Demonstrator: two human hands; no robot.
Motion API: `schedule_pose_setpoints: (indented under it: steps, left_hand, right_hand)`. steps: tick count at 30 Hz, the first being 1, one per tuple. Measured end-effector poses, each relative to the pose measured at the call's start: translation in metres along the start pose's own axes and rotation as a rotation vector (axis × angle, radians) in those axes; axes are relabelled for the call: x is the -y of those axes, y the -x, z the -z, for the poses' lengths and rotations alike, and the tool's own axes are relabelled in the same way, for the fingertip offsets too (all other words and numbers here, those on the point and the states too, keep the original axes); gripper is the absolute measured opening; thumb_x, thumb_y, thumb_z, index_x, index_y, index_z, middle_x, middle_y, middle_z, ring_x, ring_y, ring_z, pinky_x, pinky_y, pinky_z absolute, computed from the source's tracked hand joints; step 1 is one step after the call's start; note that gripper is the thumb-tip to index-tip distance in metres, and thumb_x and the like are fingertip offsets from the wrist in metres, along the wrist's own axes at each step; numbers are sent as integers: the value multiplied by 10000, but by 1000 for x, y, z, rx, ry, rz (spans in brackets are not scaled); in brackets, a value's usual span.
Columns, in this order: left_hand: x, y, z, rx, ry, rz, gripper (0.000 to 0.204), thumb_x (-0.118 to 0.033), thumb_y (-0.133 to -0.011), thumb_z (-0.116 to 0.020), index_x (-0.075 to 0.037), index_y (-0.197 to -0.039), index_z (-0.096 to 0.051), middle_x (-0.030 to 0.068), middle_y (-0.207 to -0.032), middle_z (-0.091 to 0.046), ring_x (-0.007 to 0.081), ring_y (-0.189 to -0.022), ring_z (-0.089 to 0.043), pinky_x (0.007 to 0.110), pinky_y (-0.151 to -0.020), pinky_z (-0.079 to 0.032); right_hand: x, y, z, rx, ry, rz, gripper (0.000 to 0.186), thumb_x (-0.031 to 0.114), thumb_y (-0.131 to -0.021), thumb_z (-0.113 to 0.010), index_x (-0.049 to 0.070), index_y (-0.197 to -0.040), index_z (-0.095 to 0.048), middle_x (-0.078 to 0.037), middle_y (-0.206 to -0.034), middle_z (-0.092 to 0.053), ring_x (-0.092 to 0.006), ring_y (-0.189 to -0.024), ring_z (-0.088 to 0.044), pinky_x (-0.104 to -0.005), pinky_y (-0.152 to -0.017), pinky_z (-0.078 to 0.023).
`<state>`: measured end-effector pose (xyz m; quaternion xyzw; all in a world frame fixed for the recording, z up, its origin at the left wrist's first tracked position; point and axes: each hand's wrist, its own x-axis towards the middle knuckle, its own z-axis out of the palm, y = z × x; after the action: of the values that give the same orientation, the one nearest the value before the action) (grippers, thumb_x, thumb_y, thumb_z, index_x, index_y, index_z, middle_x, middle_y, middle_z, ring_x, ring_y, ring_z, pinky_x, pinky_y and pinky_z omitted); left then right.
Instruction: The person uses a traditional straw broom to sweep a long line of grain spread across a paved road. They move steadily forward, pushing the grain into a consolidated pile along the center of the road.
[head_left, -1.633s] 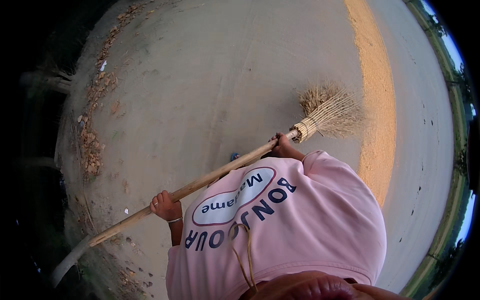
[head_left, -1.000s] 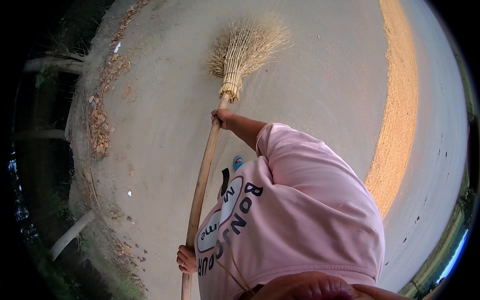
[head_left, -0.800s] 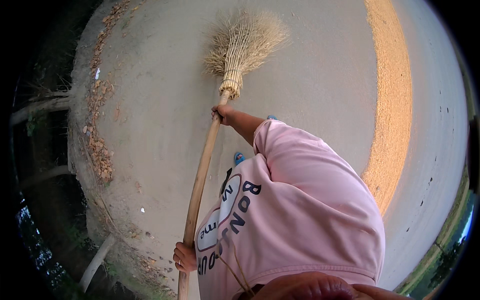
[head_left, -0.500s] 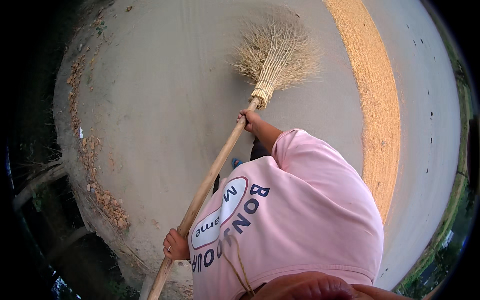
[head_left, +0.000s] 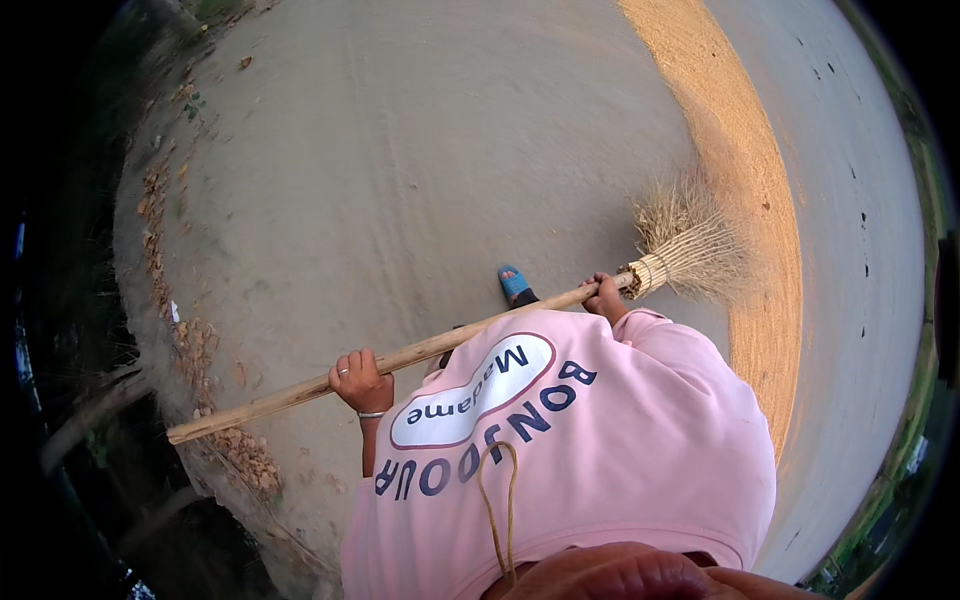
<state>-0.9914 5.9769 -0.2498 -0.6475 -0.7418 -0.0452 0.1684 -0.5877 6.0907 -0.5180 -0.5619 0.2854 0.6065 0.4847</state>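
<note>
A twig broom [head_left: 480,328] with a long wooden handle lies across the view in front of my body. Its bound brush of pale twigs points right, and the blurred tips touch the edge of a long band of golden grain [head_left: 765,230] on the ground. My left hand [head_left: 361,381], with a ring and a bracelet, is closed round the handle partway along it. Close to the twig binding, my right hand [head_left: 604,298] grips the handle, its fingers partly hidden. The bare end of the handle reaches out to the left.
Grey pavement [head_left: 300,200] stretches ahead and to the left. Dry brown leaves [head_left: 245,462] line its left edge, beside dark undergrowth. One foot in a blue slipper [head_left: 513,282] shows beyond the handle. A green verge [head_left: 905,440] runs along the far right.
The broom's brush has swung from ahead to the right, onto the grain's edge. Both hands have kept hold; the handle now lies flatter across the view, and the slippered foot shows further out.
</note>
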Motion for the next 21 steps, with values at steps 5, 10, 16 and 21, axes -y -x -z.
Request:
schedule_pose_setpoints:
  steps: [5, 10, 16, 21]
  left_hand:
    - [15, -20, -19, 33, 70, -21, 180, -32, -503, -540, -101, -634, -438, 40, -640, -432, 219, -689, -459, 338, -691, -341]
    - [17, -23, -37, 9, 77, 38, 184, -24, -510, -538, -110, -658, -468, 27, -666, -456, 201, -712, -463, 339, -715, -348]
    - [43, -20, -51, -12, 45, 197, 182, -25, -519, -542, -116, -653, -459, 24, -656, -445, 197, -707, -460, 336, -719, -344]
    - [73, 12, -26, 48, -98, 407, 178, -20, -526, -540, -120, -640, -447, 21, -650, -438, 197, -703, -457, 331, -727, -340]
  right_hand:
    - [1, -1, 11, -45, 35, -4, 118, 150, -772, -456, 96, -705, -375, -53, -553, -397, -210, -490, -396, -349, -501, -421]
    - [16, -1, -18, -23, 101, 43, 153, 171, -770, -457, 101, -655, -384, -48, -547, -411, -200, -498, -410, -348, -504, -433]
    - [3, -12, -113, 71, 281, 36, 139, 162, -774, -456, 100, -673, -383, -36, -548, -403, -192, -506, -405, -337, -512, -427]
    - [-65, -15, -203, 193, 409, -114, 110, 123, -782, -461, 90, -707, -388, -46, -559, -396, -191, -513, -401, -338, -530, -419]
